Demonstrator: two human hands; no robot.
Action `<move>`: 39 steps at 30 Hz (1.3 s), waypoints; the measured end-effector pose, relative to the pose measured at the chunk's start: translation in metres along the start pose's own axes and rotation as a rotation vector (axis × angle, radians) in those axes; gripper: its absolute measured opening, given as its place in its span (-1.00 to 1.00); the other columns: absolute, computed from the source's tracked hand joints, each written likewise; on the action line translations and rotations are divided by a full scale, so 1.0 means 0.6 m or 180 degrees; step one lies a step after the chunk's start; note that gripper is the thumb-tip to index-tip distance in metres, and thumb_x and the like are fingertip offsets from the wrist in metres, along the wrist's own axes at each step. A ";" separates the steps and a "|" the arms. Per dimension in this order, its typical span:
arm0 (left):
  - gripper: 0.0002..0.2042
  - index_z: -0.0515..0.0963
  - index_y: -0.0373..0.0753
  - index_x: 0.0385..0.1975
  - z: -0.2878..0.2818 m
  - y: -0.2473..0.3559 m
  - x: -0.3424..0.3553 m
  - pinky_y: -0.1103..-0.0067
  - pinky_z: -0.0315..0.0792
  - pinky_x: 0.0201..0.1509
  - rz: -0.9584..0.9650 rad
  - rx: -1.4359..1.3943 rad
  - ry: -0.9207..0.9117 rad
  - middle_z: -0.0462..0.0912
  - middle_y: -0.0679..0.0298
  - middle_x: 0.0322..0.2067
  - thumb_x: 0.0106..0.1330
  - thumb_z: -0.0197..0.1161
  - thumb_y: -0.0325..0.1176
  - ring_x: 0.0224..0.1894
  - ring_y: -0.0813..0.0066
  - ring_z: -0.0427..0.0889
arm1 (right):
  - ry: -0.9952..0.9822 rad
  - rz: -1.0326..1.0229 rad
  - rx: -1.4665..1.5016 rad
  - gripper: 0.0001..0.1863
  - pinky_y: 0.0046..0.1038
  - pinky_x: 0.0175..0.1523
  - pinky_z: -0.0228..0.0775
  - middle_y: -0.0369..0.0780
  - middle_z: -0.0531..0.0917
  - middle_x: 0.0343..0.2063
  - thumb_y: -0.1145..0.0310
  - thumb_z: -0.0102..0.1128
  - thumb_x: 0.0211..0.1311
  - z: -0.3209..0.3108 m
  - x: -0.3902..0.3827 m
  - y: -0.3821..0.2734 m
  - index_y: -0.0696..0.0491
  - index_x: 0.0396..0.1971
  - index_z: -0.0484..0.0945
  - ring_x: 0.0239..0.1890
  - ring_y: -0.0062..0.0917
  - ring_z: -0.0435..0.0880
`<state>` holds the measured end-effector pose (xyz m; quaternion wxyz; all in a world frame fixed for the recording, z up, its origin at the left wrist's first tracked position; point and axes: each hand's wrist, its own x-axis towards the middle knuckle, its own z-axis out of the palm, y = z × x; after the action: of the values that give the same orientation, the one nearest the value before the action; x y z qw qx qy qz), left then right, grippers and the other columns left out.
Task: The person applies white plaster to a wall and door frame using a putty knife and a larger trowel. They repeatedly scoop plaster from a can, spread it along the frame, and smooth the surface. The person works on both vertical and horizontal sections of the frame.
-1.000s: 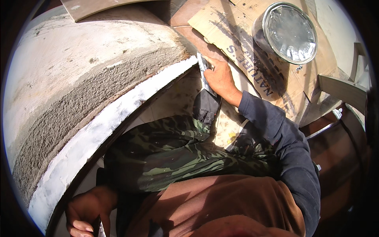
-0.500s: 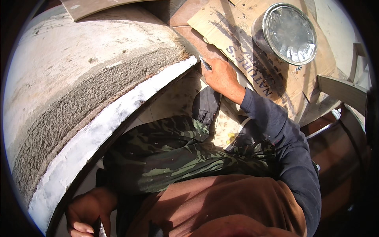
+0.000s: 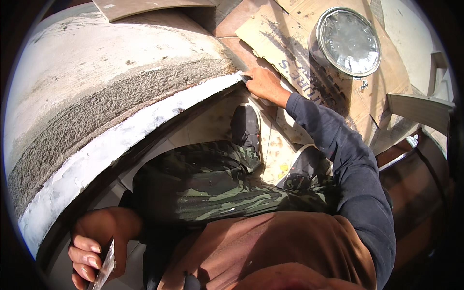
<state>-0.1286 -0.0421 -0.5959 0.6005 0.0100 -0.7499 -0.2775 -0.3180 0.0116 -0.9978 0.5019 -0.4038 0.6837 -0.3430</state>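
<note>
My right hand (image 3: 262,83) reaches forward to the far end of a white putty strip (image 3: 145,123) that runs along the lower edge of a curved grey wall (image 3: 96,72). Its fingers are closed on a small scraper (image 3: 243,74); only the tip of the blade shows at the strip's end. My left hand (image 3: 94,241) rests low at the near left, closed on a flat metal blade (image 3: 104,267) that points down. A band of rough grey plaster (image 3: 101,118) lies just above the white strip.
A round tin with a shiny lid (image 3: 345,41) stands on cardboard sheets (image 3: 285,41) ahead of my right hand. My camouflage-trousered legs and dark shoe (image 3: 245,126) fill the middle over a tiled floor. A pale board (image 3: 418,110) lies at the right, a brown tile piece (image 3: 145,7) at the top.
My right hand has slid slightly up and left to the end of the white strip, and the scraper blade, plainly visible before, is now mostly hidden by the hand. My left hand stayed put.
</note>
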 end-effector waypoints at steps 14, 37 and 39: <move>-0.78 0.40 -0.13 -0.30 -0.037 0.014 -0.009 0.67 0.24 -0.60 0.0118 0.0362 0.0463 0.44 0.44 -0.53 0.47 -0.05 -0.14 -0.60 0.57 0.42 | 0.0341 -0.0735 -0.0179 -0.52 -0.12 0.04 0.48 -0.01 0.65 -0.09 0.45 0.02 0.07 0.051 -0.056 0.013 0.07 0.04 0.64 -0.01 -0.06 0.62; -0.51 0.34 -0.41 0.16 -0.061 -0.011 -0.022 0.74 0.41 -0.46 0.2148 0.4247 0.0223 0.49 0.41 -0.47 0.56 0.02 -0.05 -0.51 0.71 0.46 | 0.0261 -0.0302 0.0091 -0.53 -0.14 0.11 0.44 0.01 0.68 -0.08 0.42 0.01 0.10 0.045 -0.023 -0.006 0.00 0.03 0.68 0.01 -0.06 0.63; -0.47 0.34 -0.44 0.18 -0.070 -0.012 -0.019 0.74 0.40 -0.46 0.2375 0.4326 0.0189 0.48 0.41 -0.48 0.55 0.04 -0.01 -0.51 0.72 0.46 | 0.0517 -0.0415 -0.0080 -0.56 -0.13 0.11 0.44 -0.01 0.67 -0.09 0.41 0.03 0.09 0.042 -0.041 -0.004 0.05 -0.03 0.70 0.02 -0.08 0.62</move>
<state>-0.0895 -0.0611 -0.6037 0.5360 0.1304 -0.6928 0.4644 -0.2892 0.0311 -0.9921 0.4163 -0.4246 0.6986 -0.3980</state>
